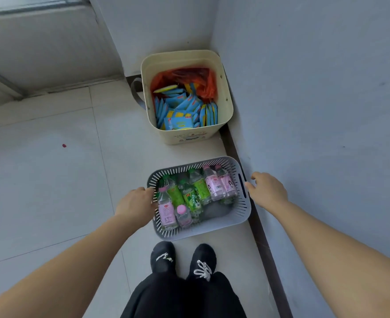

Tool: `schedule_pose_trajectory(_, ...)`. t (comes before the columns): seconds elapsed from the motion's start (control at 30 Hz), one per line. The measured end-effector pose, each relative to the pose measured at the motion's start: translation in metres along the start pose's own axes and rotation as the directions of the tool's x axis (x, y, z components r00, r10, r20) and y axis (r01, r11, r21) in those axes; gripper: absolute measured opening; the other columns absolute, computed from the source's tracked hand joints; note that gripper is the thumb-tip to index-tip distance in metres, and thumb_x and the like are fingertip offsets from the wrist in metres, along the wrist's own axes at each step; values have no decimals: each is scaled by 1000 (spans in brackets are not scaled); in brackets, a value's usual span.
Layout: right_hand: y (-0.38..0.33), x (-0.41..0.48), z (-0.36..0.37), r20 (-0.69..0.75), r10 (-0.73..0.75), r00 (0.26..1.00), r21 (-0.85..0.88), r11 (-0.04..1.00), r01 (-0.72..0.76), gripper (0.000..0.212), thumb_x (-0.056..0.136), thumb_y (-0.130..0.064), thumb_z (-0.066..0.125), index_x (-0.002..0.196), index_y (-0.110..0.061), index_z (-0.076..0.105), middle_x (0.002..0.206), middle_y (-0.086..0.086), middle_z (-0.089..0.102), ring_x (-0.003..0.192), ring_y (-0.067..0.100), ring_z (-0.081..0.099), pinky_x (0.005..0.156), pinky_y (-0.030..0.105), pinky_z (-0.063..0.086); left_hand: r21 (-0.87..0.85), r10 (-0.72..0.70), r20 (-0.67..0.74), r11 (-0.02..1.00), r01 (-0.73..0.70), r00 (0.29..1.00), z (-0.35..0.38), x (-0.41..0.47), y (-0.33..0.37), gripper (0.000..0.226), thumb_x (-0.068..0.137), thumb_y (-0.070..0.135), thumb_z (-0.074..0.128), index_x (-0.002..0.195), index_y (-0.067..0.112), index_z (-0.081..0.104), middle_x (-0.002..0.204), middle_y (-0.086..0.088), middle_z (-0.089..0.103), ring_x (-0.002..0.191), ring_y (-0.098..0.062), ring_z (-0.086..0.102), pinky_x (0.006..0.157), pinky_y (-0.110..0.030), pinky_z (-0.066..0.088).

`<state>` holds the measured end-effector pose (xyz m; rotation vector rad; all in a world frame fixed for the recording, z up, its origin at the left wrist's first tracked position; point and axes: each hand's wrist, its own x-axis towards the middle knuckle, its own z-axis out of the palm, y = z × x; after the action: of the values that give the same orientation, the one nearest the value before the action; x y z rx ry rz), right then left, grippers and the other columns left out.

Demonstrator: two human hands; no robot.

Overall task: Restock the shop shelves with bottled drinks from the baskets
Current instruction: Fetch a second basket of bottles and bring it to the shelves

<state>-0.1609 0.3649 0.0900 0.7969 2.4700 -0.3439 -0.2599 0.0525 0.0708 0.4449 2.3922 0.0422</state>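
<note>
While one basket (243, 213) holds seven bottles (199, 189), one bucket (185, 135) holds packets (182, 109).

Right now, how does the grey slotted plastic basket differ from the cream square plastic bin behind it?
The grey slotted plastic basket holds pink- and green-labelled bottled drinks; the cream square plastic bin holds blue-and-yellow packets.
The basket's walls are slotted and low; the bin's are solid and taller.
The left hand and right hand are at the basket's sides; none is near the bin.
Both stand on the floor beside the wall.
</note>
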Motion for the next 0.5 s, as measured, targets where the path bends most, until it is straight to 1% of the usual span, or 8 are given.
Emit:
schedule_pose_trajectory(0.1,12,41,52,0,46,999,41,998,-46,39,97,-37,46,121,-8,56,119,14,58,105,32,57,82,40,48,-50,-89,20,995,90,996,47,41,-8,37,93,35,48,124,15,48,116,-7,55,109,-28,54,78,-35,43)
schedule_pose_trajectory(0.17,20,65,84,5,98,995,92,991,-98,45,97,-39,45,127,-6,50,124,17,54,111,35,53,87,43,47,-153,-173,34,972,176,984,77,66,-12,39,93,33,48,123,9,46,118,-12,53,109,-32,53,84,-39,43)
schedule_pose_trajectory(0.23,27,87,113,12,167,986,150,975,-167,49,99,-39,42,132,-4,44,127,20,51,114,38,51,88,43,45,-300,-264,72,914,274,962,104,88,-15,40,94,32,48,122,3,45,121,-18,53,111,-36,51,90,-41,43)
schedule_pose_trajectory(0.27,30,96,126,13,199,980,170,965,-198,48,99,-39,40,132,-3,44,126,22,52,113,39,52,87,43,45,-381,-313,104,864,328,944,116,97,-15,41,95,31,47,122,0,45,122,-21,53,111,-37,51,91,-42,44)
schedule_pose_trajectory(0.33,37,110,148,-7,228,974,213,952,-221,47,101,-40,32,124,-3,50,118,23,57,106,39,55,80,41,43,-535,-410,171,725,434,896,136,109,-16,41,98,32,43,121,-2,45,120,-22,56,108,-38,54,87,-40,45)
schedule_pose_trajectory(0.4,42,119,161,-50,252,966,305,925,-225,51,102,-40,26,116,-2,56,111,23,61,101,39,57,77,39,42,-649,-467,201,595,474,861,153,115,-18,44,100,37,36,114,-2,49,111,-23,61,100,-38,59,85,-42,48)
schedule_pose_trajectory(0.43,44,123,165,-40,275,961,386,891,-239,53,103,-41,24,115,-2,58,109,23,63,101,39,58,79,41,45,-714,-476,208,523,465,855,160,116,-20,46,101,40,32,108,-2,51,102,-24,64,91,-38,62,82,-44,51)
schedule_pose_trajectory(0.5,45,130,170,54,308,950,560,778,-284,58,102,-44,20,113,-5,61,101,22,66,97,38,61,86,46,50,-836,-466,239,348,425,852,167,116,-21,48,102,42,27,93,2,53,77,-20,63,67,-31,60,66,-41,52)
